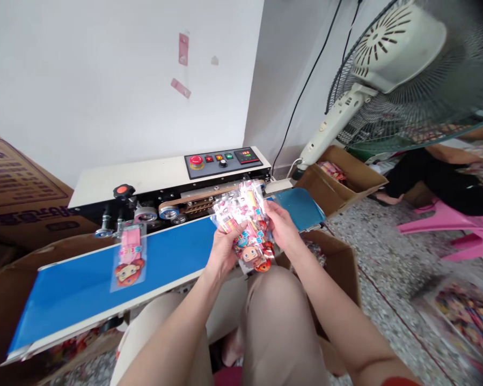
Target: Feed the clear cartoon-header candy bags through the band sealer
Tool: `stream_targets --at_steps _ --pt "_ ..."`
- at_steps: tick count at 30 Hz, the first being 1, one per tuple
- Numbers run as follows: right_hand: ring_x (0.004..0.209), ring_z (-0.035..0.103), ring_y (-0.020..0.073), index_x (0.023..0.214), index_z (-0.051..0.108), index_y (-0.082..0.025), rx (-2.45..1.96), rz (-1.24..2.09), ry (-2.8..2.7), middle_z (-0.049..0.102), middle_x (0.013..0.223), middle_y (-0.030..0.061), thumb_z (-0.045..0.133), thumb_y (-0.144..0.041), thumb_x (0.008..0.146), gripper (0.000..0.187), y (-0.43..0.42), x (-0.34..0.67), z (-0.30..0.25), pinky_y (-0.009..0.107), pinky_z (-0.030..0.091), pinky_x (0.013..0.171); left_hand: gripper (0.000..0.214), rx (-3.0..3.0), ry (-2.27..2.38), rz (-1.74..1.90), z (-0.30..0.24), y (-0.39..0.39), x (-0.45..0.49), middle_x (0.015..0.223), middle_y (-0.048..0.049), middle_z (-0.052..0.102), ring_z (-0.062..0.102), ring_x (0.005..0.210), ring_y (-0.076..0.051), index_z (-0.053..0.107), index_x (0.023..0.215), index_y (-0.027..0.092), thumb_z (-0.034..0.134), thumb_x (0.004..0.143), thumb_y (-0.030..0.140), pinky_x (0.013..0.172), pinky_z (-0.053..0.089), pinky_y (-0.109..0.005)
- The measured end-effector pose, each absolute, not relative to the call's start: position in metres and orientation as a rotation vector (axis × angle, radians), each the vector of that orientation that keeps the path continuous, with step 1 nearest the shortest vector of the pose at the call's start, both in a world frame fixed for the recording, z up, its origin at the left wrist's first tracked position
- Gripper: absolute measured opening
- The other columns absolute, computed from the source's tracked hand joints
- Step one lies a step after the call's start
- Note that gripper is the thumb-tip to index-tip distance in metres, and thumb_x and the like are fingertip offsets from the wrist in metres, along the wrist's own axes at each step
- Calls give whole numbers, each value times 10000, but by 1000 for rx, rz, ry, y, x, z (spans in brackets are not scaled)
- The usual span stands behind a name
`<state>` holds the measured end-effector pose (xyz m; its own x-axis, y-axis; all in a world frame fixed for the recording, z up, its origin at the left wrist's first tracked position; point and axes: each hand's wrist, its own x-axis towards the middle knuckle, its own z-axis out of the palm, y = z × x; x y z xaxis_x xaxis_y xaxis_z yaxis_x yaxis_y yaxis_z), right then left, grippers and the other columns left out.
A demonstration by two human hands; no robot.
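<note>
Both hands hold a stack of clear plastic packets [243,214] printed with a cartoon figure, above my knees. My left hand [222,252] grips the stack's lower left side, fingers curled round it. My right hand [280,224] pinches the right edge. Just behind the stack runs the blue conveyor belt [84,284] of a white sealing machine [145,177]. One single packet [129,257] lies on the belt to the left, its top under the sealing rollers.
The machine's control panel [223,160] has a red button. Cardboard boxes stand at left [20,187], under the belt end [8,289], at right [338,179] and beside my knee [340,262]. A standing fan [402,69] and pink stools [459,225] are to the right.
</note>
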<state>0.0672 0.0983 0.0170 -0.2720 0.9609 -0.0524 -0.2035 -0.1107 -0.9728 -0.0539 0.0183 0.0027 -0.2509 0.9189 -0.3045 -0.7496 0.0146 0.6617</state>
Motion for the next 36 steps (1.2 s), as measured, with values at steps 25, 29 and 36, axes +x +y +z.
stream_targets --at_steps 25,29,36 --pt "684 591 178 884 571 -189 -1310 794 -1339 646 754 27 534 -498 805 322 142 109 -16 289 465 656 436 229 905 1665 3 18 -58 913 -84 752 718 767 -225 682 997 151 846 601 231 746 574 -337" --pt "689 599 198 806 629 -192 -1680 561 -1628 664 733 44 531 -387 802 218 182 126 -30 293 431 650 472 254 928 1665 2 18 -58 871 -80 755 718 733 -230 685 1002 151 861 571 225 731 576 -342" --pt "748 630 217 876 674 -190 -1595 531 -1907 690 778 78 571 -408 826 247 183 96 -12 296 438 679 508 237 943 1667 4 18 -57 854 -90 755 719 784 -263 690 964 149 889 510 260 735 576 -364"
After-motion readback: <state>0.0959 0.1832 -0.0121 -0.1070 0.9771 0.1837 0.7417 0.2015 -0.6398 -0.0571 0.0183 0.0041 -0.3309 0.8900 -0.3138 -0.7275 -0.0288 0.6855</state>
